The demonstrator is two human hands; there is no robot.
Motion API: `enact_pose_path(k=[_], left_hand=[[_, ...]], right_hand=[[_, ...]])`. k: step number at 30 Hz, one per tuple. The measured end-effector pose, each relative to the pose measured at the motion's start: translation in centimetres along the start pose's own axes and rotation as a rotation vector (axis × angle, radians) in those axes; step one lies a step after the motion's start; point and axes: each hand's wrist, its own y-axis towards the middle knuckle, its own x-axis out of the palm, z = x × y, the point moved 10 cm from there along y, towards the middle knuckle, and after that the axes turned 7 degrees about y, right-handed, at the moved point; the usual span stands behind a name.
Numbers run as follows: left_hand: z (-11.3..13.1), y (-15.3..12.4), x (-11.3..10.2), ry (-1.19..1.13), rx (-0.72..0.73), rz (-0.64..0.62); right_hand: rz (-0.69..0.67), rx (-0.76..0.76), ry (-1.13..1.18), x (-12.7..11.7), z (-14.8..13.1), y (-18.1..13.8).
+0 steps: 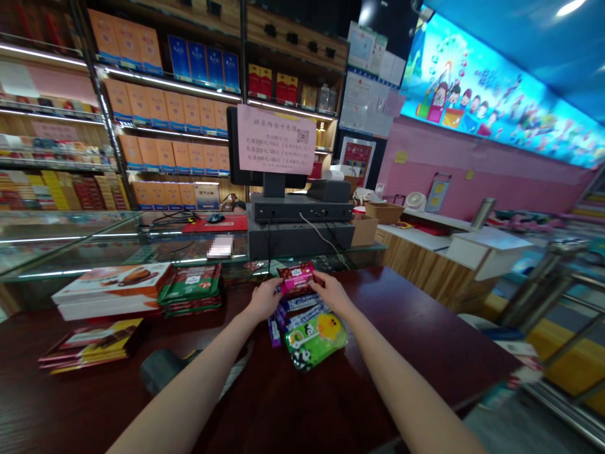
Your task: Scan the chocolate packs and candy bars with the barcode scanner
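Observation:
A red and pink snack packet (297,279) is held between my two hands at the far side of the dark counter. My left hand (265,299) grips its left end, and my right hand (329,291) pinches its right end. Under and just in front of it lie several blue and purple wrapped bars (302,313), partly covered. Nearest to me in this pile is a green packet of wipes (316,339) with a yellow duck lid and panda pictures. A dark handheld scanner (163,371) rests left of my left forearm.
On the left stand white and orange boxes (111,290), a stack of green packets (191,287) and flat yellow-maroon packs (92,343). Behind the counter (397,328) are a glass case (161,252) and a till (300,221) with a printed pink sheet (275,140). Shelves hold many boxes.

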Motion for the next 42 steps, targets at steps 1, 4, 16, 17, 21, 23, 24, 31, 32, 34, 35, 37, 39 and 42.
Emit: enact_pose_path(k=[1,4,16,17,21,23,24,31,32,34,35,37,39,42], left_hand=[[-0.1,-0.2,-0.5,-0.011,0.006,0.004],[-0.7,-0.9,-2.0,-0.045,0.018,0.016],[-4.7,-5.0,-8.8,-0.130,0.037,0.106],[-5.1,-5.4,-9.3,-0.132,0.035,0.115],[-6.9,-6.5,-10.9,-0.132,0.018,0.149],[-7.9,-7.0,-11.6,-0.128,-0.001,0.164],[-8.4,-7.3,-11.9,-0.126,-0.013,0.170],[-11.3,-8.8,-13.2,-0.182,-0.018,0.208],[-11.7,-9.0,-13.4,-0.192,-0.017,0.219],[-12.5,-9.6,-13.7,-0.204,-0.013,0.244],[-12.9,-9.9,-13.9,-0.207,-0.009,0.259],[-13.5,-10.6,-14.2,-0.210,0.005,0.293],[-14.0,-11.3,-14.6,-0.211,0.020,0.332],[-14.7,-12.3,-15.0,-0.212,0.033,0.377]], right_hand=[[0.000,-0.006,0.008,0.1,-0.5,-0.1],[-0.005,-0.028,0.026,0.7,-2.1,-0.4],[-0.014,-0.182,0.140,5.3,-9.2,-0.9],[-0.011,-0.185,0.145,5.7,-9.5,-0.9],[0.006,-0.199,0.168,7.7,-10.5,-0.7],[0.024,-0.200,0.179,8.6,-10.8,-0.7],[0.031,-0.198,0.184,9.1,-11.0,-0.7],[0.088,-0.223,0.248,11.4,-12.7,-1.1],[0.091,-0.224,0.256,11.7,-12.9,-1.2],[0.090,-0.228,0.265,12.4,-13.4,-1.4],[0.090,-0.230,0.268,12.8,-13.6,-1.6],[0.090,-0.238,0.280,13.5,-13.9,-1.8],[0.088,-0.246,0.299,14.2,-14.1,-2.0],[0.080,-0.261,0.327,15.2,-14.6,-2.2]])
